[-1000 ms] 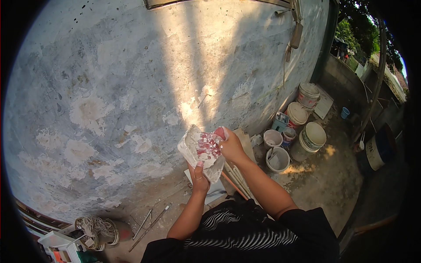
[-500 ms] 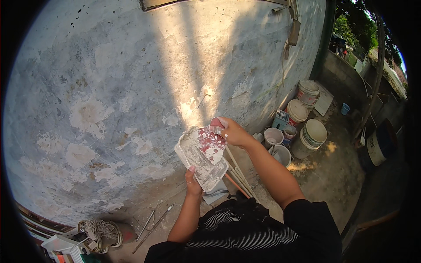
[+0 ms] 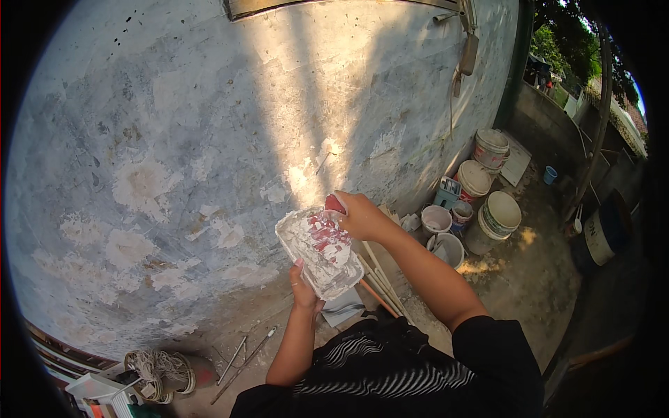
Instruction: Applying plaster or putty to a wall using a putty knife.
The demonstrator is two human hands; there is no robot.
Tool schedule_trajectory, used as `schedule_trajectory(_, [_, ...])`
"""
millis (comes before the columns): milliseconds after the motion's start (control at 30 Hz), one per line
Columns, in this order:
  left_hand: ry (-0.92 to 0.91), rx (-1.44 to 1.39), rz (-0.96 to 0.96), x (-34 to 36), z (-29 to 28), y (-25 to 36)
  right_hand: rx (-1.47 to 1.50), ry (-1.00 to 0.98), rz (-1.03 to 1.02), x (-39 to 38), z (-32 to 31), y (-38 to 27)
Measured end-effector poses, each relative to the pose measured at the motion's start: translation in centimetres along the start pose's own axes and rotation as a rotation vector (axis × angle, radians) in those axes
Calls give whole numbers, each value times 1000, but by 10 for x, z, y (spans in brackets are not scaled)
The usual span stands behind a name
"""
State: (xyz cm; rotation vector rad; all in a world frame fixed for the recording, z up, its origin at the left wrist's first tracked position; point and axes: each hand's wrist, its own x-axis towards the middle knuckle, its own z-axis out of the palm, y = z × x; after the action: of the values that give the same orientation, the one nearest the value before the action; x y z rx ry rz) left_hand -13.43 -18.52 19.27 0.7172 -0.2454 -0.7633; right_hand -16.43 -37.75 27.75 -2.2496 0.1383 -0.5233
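My left hand [image 3: 304, 290] grips a pale rectangular tray [image 3: 333, 287] by its near left side, thumb on the rim. White putty [image 3: 296, 233] coats the inside of the tray. In my closed right hand [image 3: 362, 219] is a red putty scraper [image 3: 325, 235], its broad blade smeared with white and lying over the putty at the tray's right part. The fingertips on the scraper are partly hidden. Just beyond the tray rises a grey-blue wall [image 3: 202, 139], with rough pale patches [image 3: 145, 189] on it.
Several buckets [image 3: 493, 217] stand along the wall's foot at right. Long poles [image 3: 380, 281] lie on the ground beneath my right arm. Thin rods [image 3: 244, 366] and a container of stringy material [image 3: 157, 369] are at lower left. A dark drum [image 3: 603, 233] stands far right.
My right hand has drawn the scraper slightly down and left, and its blade now lies flatter over the putty. The tray has shifted slightly left in my left hand.
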Motion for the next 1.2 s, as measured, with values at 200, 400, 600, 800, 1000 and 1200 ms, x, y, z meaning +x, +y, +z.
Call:
schedule_trajectory(200, [-17, 94, -15, 7, -15, -4, -161, 43, -84, 1, -2, -15])
schedule_trajectory(400, [-23, 208, -42, 8, -18, -1, -59, -86, -107, 16, -6, -2])
schedule_trajectory(600, [-26, 271, -180, 7, -23, 8, -155, -204, -184, 22, -3, -15])
schedule_trajectory(800, [-35, 224, -210, 4, -27, 12, -92, -341, -199, 30, 4, -11])
schedule_trajectory(1000, [-13, 251, -143, 9, -50, 11, 158, -229, -101, 18, 21, 4])
schedule_trajectory(1200, [-41, 295, -151, 21, -62, 3, 451, -217, 89, 8, 28, 42])
